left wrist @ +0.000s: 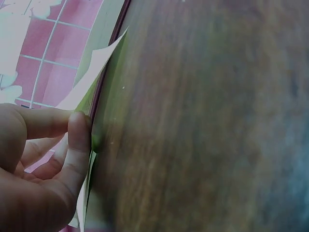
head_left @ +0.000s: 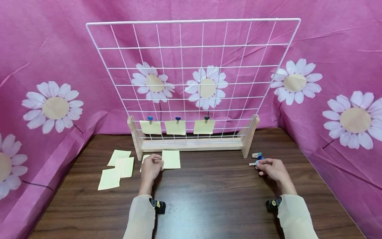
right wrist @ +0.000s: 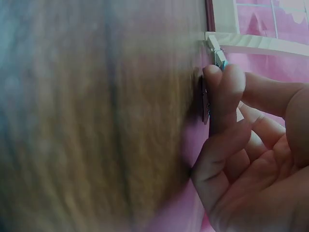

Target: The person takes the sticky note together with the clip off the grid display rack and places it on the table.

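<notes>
Only the head view takes in the whole wire grid (head_left: 181, 67), the 3 clipped notes (head_left: 175, 128) low on it and the 3 loose notes (head_left: 124, 167) overlapping at the left of the table (head_left: 206, 192). The left wrist view adds the curl in the sticky note (head_left: 171, 159), whose edge is pinched between thumb and finger of the left hand (head_left: 153, 166). From above it lies just right of that hand, roughly square to the grid, while another note (head_left: 144, 158) is mostly hidden by the hand. The right hand (head_left: 273, 171) pinches a clothespin (right wrist: 215, 48) by its bluish end; the wooden legs point left, long axis roughly crosswise. Just beyond those fingertips sit other clothespins (head_left: 255, 155).
</notes>
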